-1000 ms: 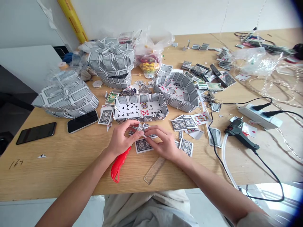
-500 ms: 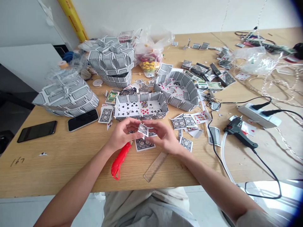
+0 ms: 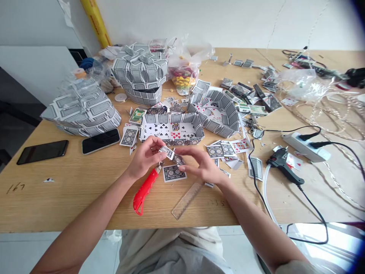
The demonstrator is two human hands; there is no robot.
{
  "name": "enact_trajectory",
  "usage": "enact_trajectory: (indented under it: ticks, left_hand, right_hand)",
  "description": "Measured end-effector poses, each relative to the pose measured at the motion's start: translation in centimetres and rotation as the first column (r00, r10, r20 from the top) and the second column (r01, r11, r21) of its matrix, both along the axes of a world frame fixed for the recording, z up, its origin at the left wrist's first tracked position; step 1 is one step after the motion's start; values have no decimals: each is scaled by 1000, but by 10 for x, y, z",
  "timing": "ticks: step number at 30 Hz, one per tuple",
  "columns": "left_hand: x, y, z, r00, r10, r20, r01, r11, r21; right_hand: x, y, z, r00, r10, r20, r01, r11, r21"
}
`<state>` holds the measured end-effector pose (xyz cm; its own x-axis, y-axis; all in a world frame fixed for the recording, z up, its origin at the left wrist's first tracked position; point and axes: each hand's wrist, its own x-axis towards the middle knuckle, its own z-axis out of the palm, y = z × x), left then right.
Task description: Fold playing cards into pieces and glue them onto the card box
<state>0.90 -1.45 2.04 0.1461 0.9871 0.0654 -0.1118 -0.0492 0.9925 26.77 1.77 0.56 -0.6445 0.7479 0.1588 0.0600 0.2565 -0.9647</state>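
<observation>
My left hand pinches a small folded piece of playing card above the table. My right hand is just right of it, thumb and fingers around a second dark-backed card piece. Below them a whole playing card lies back up. A red utility knife rests under my left hand, its blade end toward the cards. The clear ruler lies slantwise below my right hand. Just beyond both hands stands an open rectangular box made of playing cards.
An open many-sided card box stands behind right. Larger card-covered baskets are at left. Two phones lie left. Loose cards, a glue gun with its cord, and a power strip are at right.
My hands have moved slightly apart. The folded piece has turned and stays in my left hand, while another card piece now shows between my right fingers. The view has shifted a little.
</observation>
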Motion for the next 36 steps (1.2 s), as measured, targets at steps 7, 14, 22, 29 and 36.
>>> enact_trajectory:
  ticks: [7,14,22,29,36]
  left_hand:
    - [-1,-2,0,998,40,-55,-35,996,84]
    - [5,-7,4,997,46,-66,-39,994,104]
    - [5,-8,6,992,84,-91,-71,987,145]
    - [6,-9,7,991,95,-94,-79,983,163]
    - [6,-8,7,990,100,-98,-80,980,184]
  right_hand:
    - [-7,-2,-5,920,-46,-390,-153,873,-463]
    - [-8,-2,-6,931,-69,-359,-119,871,-476]
    - [-9,-4,-5,939,-81,-333,-101,862,-497]
    - [-10,-5,-1,941,-98,-325,-93,847,-524]
    - [-11,-5,-1,937,-94,-336,-99,851,-516]
